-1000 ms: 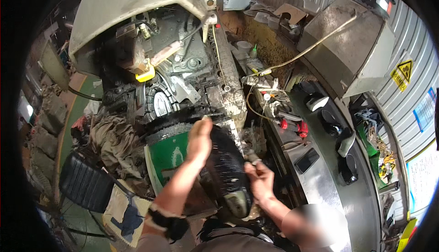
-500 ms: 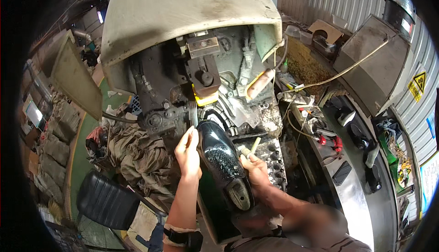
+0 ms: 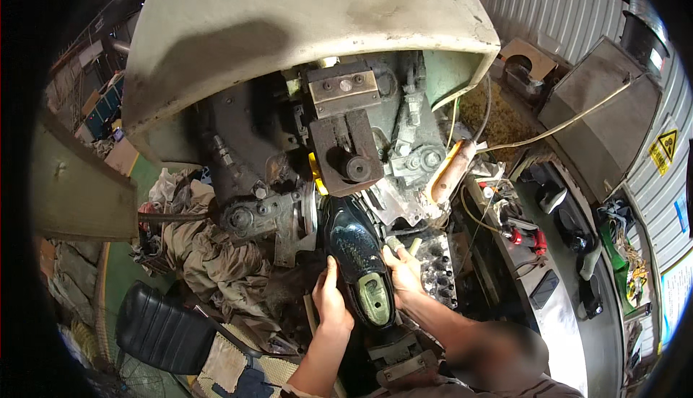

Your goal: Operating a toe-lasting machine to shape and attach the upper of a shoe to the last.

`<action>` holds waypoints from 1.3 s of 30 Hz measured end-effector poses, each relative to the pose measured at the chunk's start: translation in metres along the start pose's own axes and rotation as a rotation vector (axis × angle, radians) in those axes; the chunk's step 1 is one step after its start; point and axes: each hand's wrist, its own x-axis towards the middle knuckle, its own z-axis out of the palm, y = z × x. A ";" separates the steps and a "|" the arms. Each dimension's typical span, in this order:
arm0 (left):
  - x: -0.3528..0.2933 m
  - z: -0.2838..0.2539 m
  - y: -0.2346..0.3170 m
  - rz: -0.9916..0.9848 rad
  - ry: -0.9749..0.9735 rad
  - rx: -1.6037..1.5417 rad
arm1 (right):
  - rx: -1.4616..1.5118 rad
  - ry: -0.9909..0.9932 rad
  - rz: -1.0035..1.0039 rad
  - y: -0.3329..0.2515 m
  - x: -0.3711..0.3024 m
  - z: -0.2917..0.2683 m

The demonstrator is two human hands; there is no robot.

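A shiny black shoe (image 3: 352, 243) on a green shoe last (image 3: 372, 299) points toe-first into the machine, below its dark press block (image 3: 345, 154). My left hand (image 3: 333, 301) grips the shoe's left side near the heel, its thumb pointing up along the edge and the other fingers mostly hidden. On the opposite side, my right hand (image 3: 406, 275) holds the shoe with the thumb against its upper. The toe tip is partly hidden beneath the block, so I cannot tell whether they touch.
A cream machine hood (image 3: 310, 8) arches overhead. Right of it hangs a handle-shaped part with yellow edging (image 3: 452, 174). Black shoes (image 3: 574, 232) line a dark belt at right, beside a phone (image 3: 544, 290) on a metal ledge. Crumpled cloth (image 3: 216, 246) and a black chair (image 3: 164, 322) are at left.
The shoe has moved forward, its toe now beneath the press block. My left hand has shifted from beside the toe area back to the heel side. The view has come closer to the machine.
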 end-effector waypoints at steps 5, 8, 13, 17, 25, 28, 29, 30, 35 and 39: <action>0.005 -0.001 0.000 -0.047 0.015 -0.019 | -0.017 0.029 0.076 -0.004 -0.002 0.005; 0.006 -0.003 -0.005 -0.001 0.008 -0.006 | 0.010 -0.004 0.099 -0.004 0.000 0.001; 0.012 -0.005 -0.027 0.102 0.075 -0.003 | -0.017 -0.019 0.055 0.001 0.013 -0.014; 0.027 -0.009 -0.044 0.283 0.105 0.023 | -0.029 -0.070 0.026 0.010 0.026 -0.023; 0.046 -0.015 -0.047 0.278 0.132 0.043 | 0.032 -0.102 -0.024 0.023 0.036 -0.029; 0.047 -0.018 -0.052 0.309 0.072 0.015 | 0.002 -0.083 -0.046 0.026 0.037 -0.032; 0.047 -0.020 -0.054 0.303 0.103 0.053 | -0.009 -0.056 -0.035 0.027 0.036 -0.033; 0.048 -0.022 -0.056 0.342 0.050 0.053 | -0.007 -0.072 -0.059 0.028 0.036 -0.034; 0.052 -0.033 -0.069 0.366 0.025 0.105 | -0.006 -0.081 -0.086 0.033 0.032 -0.038; 0.050 -0.037 -0.075 0.393 0.033 0.143 | -0.023 -0.112 -0.116 0.036 0.032 -0.041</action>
